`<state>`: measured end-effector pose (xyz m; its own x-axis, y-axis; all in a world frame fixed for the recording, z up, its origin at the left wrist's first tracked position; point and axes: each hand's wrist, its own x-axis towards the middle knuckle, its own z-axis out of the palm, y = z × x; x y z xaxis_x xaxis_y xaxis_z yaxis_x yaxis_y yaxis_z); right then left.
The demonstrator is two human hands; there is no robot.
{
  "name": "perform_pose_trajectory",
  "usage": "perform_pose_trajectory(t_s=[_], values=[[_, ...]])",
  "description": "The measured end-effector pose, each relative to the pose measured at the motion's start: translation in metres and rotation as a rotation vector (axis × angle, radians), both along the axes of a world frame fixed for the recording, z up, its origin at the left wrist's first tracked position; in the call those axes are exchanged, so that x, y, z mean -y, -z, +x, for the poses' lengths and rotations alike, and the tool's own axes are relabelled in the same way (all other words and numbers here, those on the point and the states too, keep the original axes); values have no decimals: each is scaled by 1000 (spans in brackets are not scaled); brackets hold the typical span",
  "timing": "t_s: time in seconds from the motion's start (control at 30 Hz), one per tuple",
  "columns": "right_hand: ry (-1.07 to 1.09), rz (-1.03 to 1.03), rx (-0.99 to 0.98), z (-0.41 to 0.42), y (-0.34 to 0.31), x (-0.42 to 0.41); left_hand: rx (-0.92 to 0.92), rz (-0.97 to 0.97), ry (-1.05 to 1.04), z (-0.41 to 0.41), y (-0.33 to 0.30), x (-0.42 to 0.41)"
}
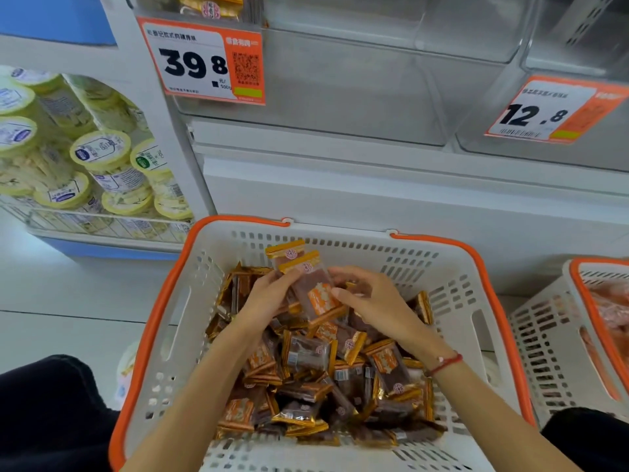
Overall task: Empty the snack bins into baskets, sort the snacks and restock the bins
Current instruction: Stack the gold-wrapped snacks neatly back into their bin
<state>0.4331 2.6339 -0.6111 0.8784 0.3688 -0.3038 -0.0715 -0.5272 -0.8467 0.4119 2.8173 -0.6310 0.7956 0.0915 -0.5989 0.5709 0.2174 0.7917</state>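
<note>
- At the centre of the frame a small stack of packets (306,281) is held upright between both hands, gold-edged tops pointing toward the shelving.
- The stack is gripped from the left side by the left hand (269,294), fingers curled round it.
- The right hand (371,301) is set against the stack's right side, its thumb pressed on the front packet's orange label and its fingers curved behind — a grip as well.
- A red cord (444,364) is worn on the right wrist.
- Below the hands a heap of like snacks (326,379) is spread over the floor of a white basket (456,287) with an orange rim.
- A second basket (558,338) is seen at the right edge, just beside the first, pink contents inside — too blurred to name.
- In the upper half, clear bins (357,86) are mounted on the shelving, with price tags (204,61) reading 39.8 and 12.8.
- At the upper left, yellow-lidded tubs (102,155) are stacked behind a wire rail.
</note>
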Motion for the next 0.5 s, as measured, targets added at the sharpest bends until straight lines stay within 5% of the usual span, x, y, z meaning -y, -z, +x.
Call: perform_pose_trajectory(t_s=[0.23,0.3,0.4,0.5], values=[[357,291,-19,-13,42,-35,32,121,-39,-6,13,-5],[170,-113,201,-17,74,-26,10,195,-112,-6,12,-18],[-535,-675,313,-35,118,-18,-5,205,-148,-3,9,-34],[-704,-889,453,-41,129,-24,-10,99,-169,-1,6,-40]])
